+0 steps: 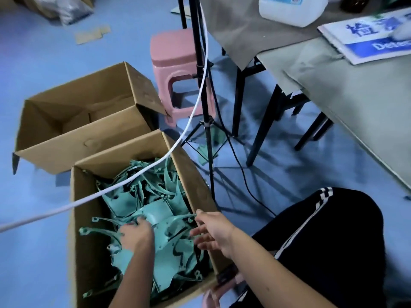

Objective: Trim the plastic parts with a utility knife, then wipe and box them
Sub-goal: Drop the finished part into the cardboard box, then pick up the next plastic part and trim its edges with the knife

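Observation:
A cardboard box (89,218) on the floor in front of me is piled with teal plastic parts (138,192). My left hand (135,234) reaches down into the pile, fingers curled onto a curved teal part (155,215) near the middle; the fingertips are hidden among the pieces. My right hand (213,230) hovers over the box's right wall with fingers spread and relaxed, just touching the edge of the parts. No knife or cloth is visible.
A second cardboard box (73,132), nearly bare inside, stands behind the first. A white cable (133,177) crosses over the full box. A black tripod (208,130), a pink stool (175,70) and a cloth-covered table (355,103) stand to the right.

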